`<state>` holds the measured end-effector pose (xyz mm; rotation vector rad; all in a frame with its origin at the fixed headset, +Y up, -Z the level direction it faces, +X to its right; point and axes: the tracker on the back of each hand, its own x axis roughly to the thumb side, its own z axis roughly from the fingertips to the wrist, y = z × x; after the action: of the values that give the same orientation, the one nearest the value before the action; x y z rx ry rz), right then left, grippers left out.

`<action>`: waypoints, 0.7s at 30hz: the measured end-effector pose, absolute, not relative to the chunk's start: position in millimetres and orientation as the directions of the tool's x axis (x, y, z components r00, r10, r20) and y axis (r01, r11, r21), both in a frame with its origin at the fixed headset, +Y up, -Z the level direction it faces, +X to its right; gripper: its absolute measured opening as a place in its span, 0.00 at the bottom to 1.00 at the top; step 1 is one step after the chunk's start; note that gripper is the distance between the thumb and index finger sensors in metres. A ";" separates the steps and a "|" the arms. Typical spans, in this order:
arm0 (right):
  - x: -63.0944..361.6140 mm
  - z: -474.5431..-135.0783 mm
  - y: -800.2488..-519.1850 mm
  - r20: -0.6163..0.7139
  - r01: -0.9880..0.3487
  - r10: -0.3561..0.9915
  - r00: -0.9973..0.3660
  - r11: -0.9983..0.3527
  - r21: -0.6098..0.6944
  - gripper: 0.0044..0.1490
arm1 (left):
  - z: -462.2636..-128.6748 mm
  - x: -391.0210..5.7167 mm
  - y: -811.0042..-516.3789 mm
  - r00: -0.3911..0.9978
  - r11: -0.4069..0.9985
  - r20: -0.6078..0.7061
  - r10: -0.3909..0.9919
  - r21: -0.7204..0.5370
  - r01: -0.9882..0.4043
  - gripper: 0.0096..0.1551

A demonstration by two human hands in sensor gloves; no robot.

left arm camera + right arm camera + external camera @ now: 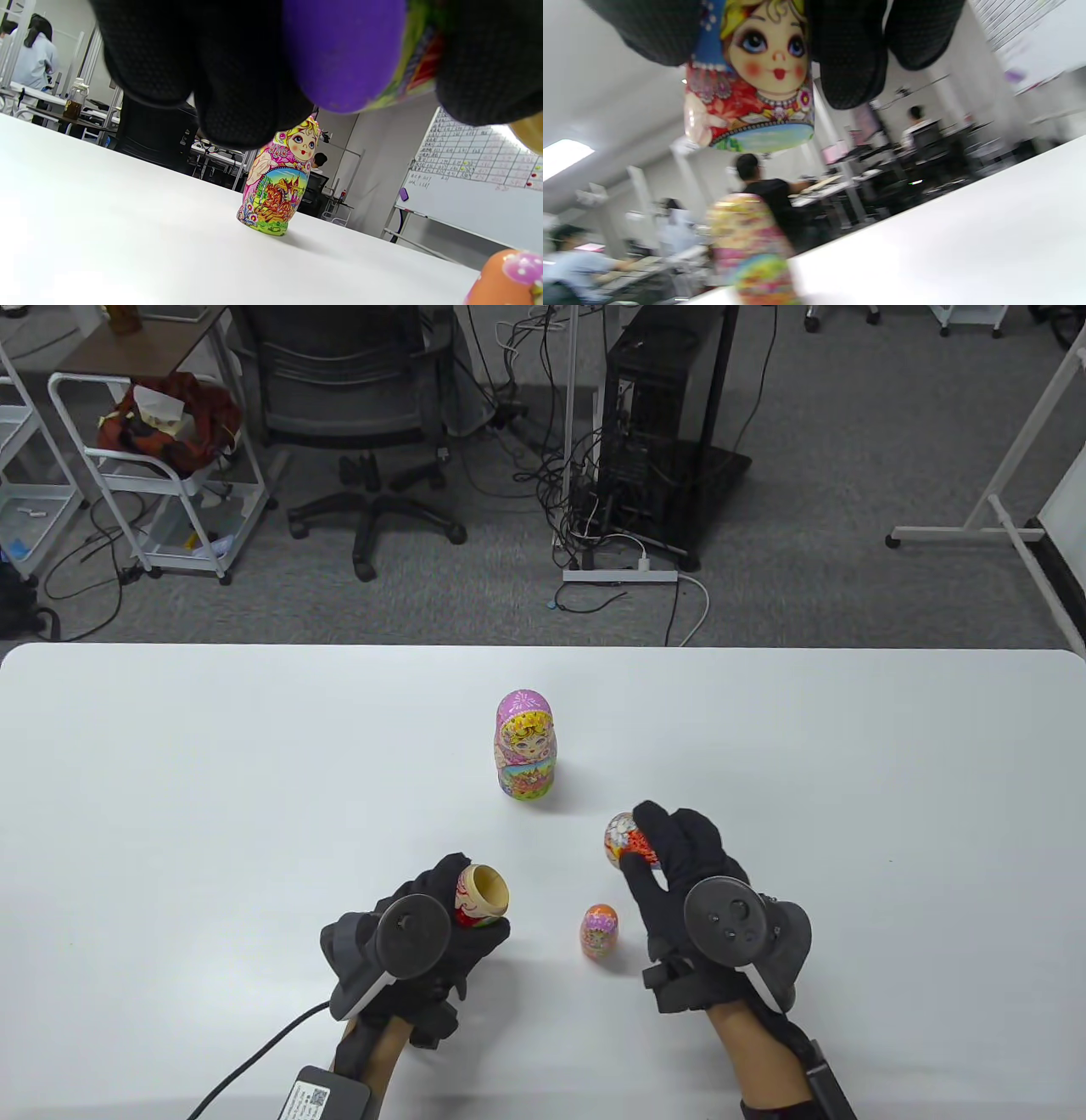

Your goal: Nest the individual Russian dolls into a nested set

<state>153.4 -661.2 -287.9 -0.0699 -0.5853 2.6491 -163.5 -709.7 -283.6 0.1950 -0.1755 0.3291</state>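
My left hand (465, 909) grips the lower half of a doll (482, 892), its hollow wooden opening tilted up and right; the half's purple base (343, 51) shows in the left wrist view. My right hand (640, 846) holds the matching upper half (622, 838) above the table; the right wrist view shows its painted face (763, 55) between my fingers (852, 59). A small orange doll (599, 931) stands closed on the table between my hands. A large pink doll (526, 746) stands closed at the table's middle and also shows in the left wrist view (280, 186).
The white table (170, 780) spans the view. A black cable and a small box (327, 1094) lie at the front edge by my left wrist. Beyond the far edge are an office chair, a computer tower and cables on the floor.
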 end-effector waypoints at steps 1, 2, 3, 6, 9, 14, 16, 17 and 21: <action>161.3 -292.3 -666.1 -0.020 -0.353 0.394 -0.919 -0.843 -0.405 0.38 | -283.0 -162.3 -710.5 0.935 0.932 0.206 0.290 0.162 -0.325 0.57; 169.0 -297.5 -673.3 -0.074 -0.320 0.373 -0.925 -0.869 -0.376 0.39 | -282.9 -161.0 -711.8 0.935 0.933 0.209 0.288 0.157 -0.323 0.57; 173.5 -301.5 -679.0 -0.117 -0.296 0.356 -0.927 -0.887 -0.354 0.42 | -283.1 -160.0 -712.7 0.934 0.935 0.211 0.287 0.148 -0.321 0.57; 186.4 -313.9 -703.4 -0.258 -0.192 0.245 -0.934 -0.958 -0.215 0.45 | -282.8 -156.2 -715.4 0.939 0.946 0.222 0.261 0.135 -0.295 0.57; 192.7 -323.4 -724.3 -0.318 -0.135 0.161 -0.934 -0.986 -0.101 0.45 | -282.3 -153.6 -717.2 0.940 0.950 0.229 0.254 0.123 -0.286 0.58; 197.7 -327.6 -741.7 -0.355 -0.103 0.105 -0.929 -0.994 -0.024 0.44 | -282.0 -152.4 -717.4 0.940 0.952 0.235 0.246 0.122 -0.280 0.58; 198.9 -328.6 -747.4 -0.365 -0.109 0.098 -0.926 -0.994 0.008 0.44 | -281.8 -152.1 -717.5 0.941 0.952 0.232 0.248 0.119 -0.280 0.58; 199.2 -328.9 -748.8 -0.365 -0.109 0.096 -0.926 -0.994 0.015 0.44 | -281.8 -151.9 -717.6 0.940 0.952 0.232 0.249 0.117 -0.281 0.58; 201.5 -330.3 -756.6 -0.380 -0.091 0.064 -0.923 -0.994 0.053 0.43 | -281.4 -151.3 -716.9 0.939 0.952 0.233 0.251 0.113 -0.283 0.58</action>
<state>201.5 -756.6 -330.3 -0.5901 0.1073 3.0035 -151.3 -716.9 -281.4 0.1463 -0.2182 0.2737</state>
